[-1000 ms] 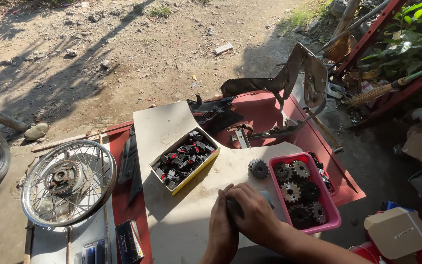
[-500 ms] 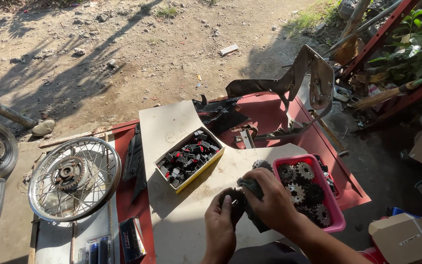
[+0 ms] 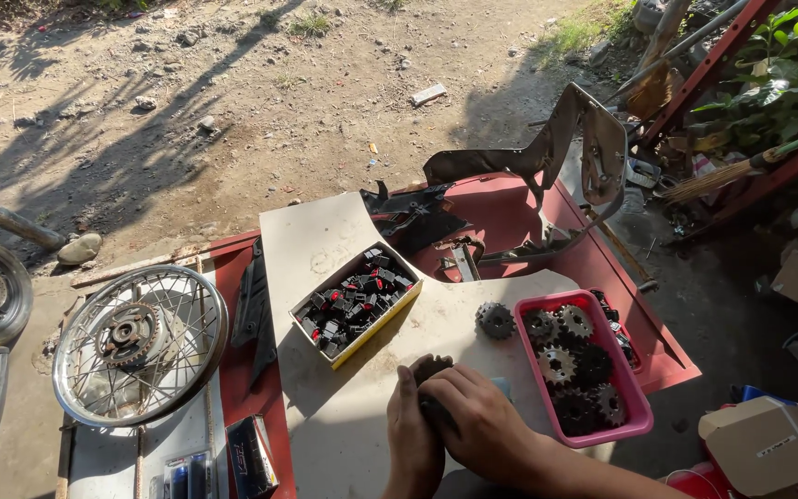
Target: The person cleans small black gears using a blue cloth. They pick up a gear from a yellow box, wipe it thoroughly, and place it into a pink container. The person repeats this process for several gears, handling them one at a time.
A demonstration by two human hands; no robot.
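Dirt ground [image 3: 187, 120] fills the upper half, sunlit and crossed by shadows. Below it a red desk [image 3: 667, 365] carries a pale board [image 3: 325, 240], its near end cut off by the frame. A spoked wheel [image 3: 139, 342] lies to the left. On the board sit a yellow box [image 3: 356, 305] of small black and red parts, a pink tray [image 3: 593, 434] of gears, and one loose gear [image 3: 495, 321]. Both hands, left [image 3: 413, 439] and right [image 3: 484, 427], close around a dark part [image 3: 430, 370], mostly hidden.
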